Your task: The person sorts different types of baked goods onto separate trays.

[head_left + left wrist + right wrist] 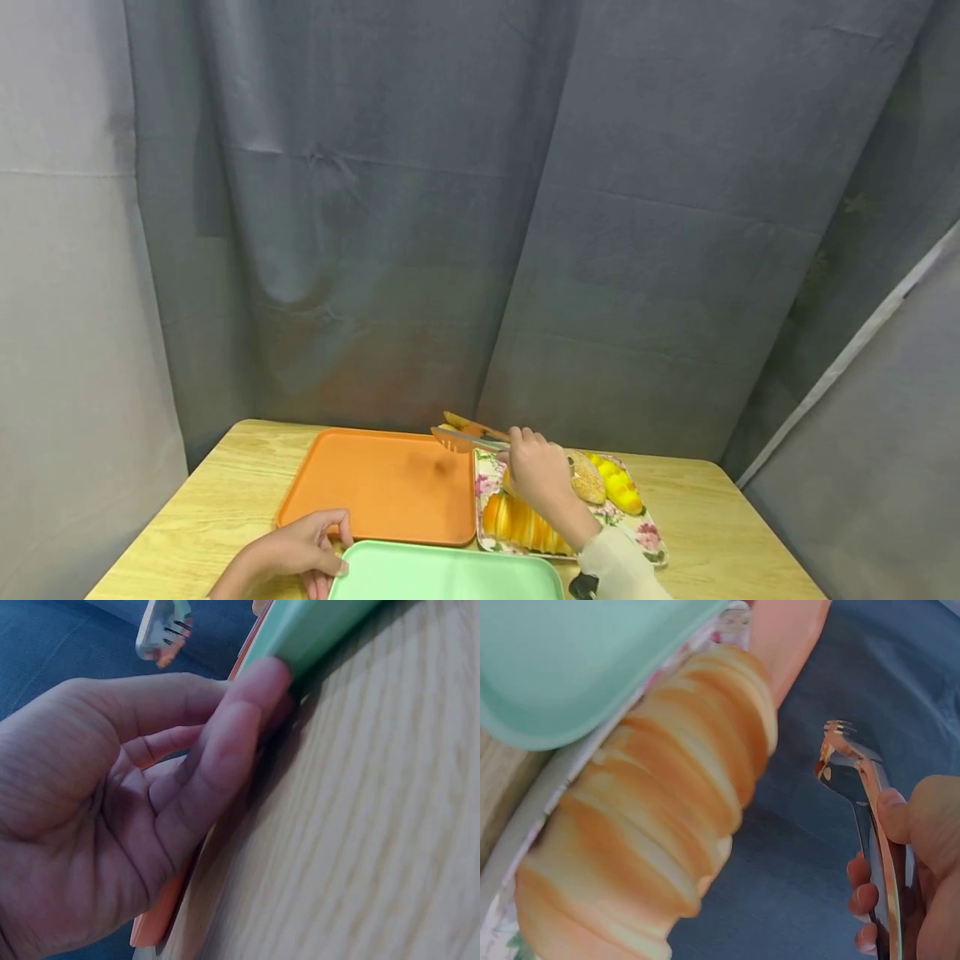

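Observation:
My right hand (pixel 540 471) grips a pair of metal serving tongs (pixel 885 855), raised over the gap between the orange tray (pixel 390 487) and a flowered tray (pixel 651 540). Something small and yellowish-brown shows at the tong tips; whether it is a piece of food or a reflection I cannot tell. Under that hand, a long ridged loaf (pixel 645 802) lies on the flowered tray. A seeded bun (pixel 588 479) and a yellow braided bread (pixel 618 485) sit behind it. My left hand (pixel 300 550) pinches the rim of the light green tray (pixel 450 573) at its left corner.
All the trays stand on a light wooden table (pixel 720 517), the green one nearest to me. The orange tray is at the back left, side by side with the flowered one. Grey curtains (pixel 420 208) hang behind the table and along both sides.

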### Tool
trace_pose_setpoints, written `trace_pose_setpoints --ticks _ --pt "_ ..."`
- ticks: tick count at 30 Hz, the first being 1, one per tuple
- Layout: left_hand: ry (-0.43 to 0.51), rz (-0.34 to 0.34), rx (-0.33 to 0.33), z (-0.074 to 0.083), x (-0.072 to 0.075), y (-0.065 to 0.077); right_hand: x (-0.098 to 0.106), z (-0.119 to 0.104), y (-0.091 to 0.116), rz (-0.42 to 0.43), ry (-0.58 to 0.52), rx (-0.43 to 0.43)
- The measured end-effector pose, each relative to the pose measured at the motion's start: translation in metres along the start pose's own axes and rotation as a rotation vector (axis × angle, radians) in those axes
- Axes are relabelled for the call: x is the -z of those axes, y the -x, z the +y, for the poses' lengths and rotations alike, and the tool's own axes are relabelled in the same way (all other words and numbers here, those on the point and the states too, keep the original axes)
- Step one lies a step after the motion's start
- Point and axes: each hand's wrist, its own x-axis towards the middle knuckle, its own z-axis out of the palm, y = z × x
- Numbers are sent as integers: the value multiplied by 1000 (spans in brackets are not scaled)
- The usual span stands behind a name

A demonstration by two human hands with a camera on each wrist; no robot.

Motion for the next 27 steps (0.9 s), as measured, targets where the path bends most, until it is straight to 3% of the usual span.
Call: trace_pose_setpoints --ticks 13,27 --pt "-13 -13 -11 1 -1 -4 -24 -3 5 -147 -13 -61" --pt "-19 4 -12 -3 1 -1 -30 -10 6 -165 14 -40"
